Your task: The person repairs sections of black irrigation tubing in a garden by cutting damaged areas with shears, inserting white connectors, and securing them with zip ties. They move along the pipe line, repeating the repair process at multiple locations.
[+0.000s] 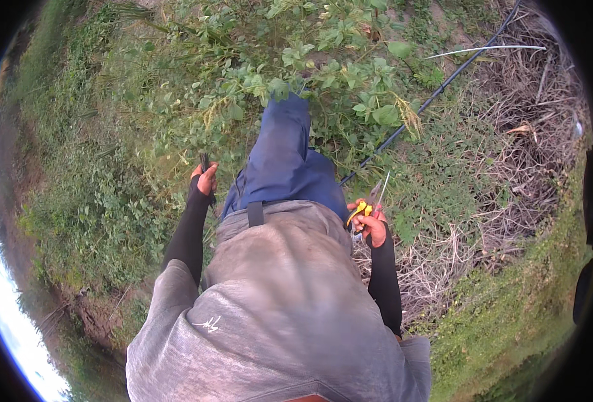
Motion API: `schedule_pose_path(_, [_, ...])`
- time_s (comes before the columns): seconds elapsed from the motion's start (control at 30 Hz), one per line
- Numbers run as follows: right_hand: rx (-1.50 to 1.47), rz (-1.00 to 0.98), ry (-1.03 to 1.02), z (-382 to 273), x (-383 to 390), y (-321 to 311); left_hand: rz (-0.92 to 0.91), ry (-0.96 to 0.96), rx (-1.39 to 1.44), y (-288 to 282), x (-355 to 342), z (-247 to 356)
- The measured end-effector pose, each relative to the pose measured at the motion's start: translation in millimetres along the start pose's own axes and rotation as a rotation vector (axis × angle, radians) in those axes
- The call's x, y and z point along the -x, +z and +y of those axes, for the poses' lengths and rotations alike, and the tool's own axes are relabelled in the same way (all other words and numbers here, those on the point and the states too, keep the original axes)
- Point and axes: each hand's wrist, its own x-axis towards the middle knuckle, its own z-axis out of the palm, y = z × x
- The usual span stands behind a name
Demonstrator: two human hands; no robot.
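My left hand [207,181] is closed round a bundle of thin black strips [205,161], beside my left thigh and above the weeds. The strips stick out past the fingers; I cannot make out their exact kind. At my right hip, my right hand [375,230] is closed on a yellow-handled hand tool [360,212] with dark jaws, like pruners or pliers. Along with it, the same hand has a thin pale rod [384,187] with some red at its lower end, perhaps a screwdriver. The fingers partly cover both tools.
Leafy green weeds [283,63] surround my legs in blue trousers [276,157]. A black hose [437,94] runs diagonally over the ground on the right, crossed near the top by a pale thin stick [487,49]. Dry, tangled stems [511,154] lie beyond it.
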Motion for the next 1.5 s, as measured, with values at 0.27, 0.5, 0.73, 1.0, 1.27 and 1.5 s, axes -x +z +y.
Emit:
schedule_pose_path(0.27, [-0.094, 0.179, -0.034, -17, 1, -2, -0.115, -0.104, -0.059, 48, -48, 17])
schedule_pose_path(0.5, [-0.175, 0.386, -0.093, -13, -6, -9, -0.227, -0.091, -0.404, 95, -112, 72])
schedule_pose_path(0.73, [-0.216, 0.341, -0.125, -38, -89, 22, -0.254, -0.058, -0.167, 112, -176, 150])
schedule_pose_path(1.0, [-0.160, 0.312, -0.253, -99, -95, 29, -0.235, -0.126, -0.173, 112, -172, 157])
schedule_pose_path(1.27, [-0.072, 0.334, -0.218, -130, -108, -27, -0.291, -0.023, -0.241, 187, -151, 185])
schedule_pose_path(1.5, [0.040, 0.295, -0.292, -142, -90, -65, -0.314, 0.107, -0.250, 249, -117, 207])
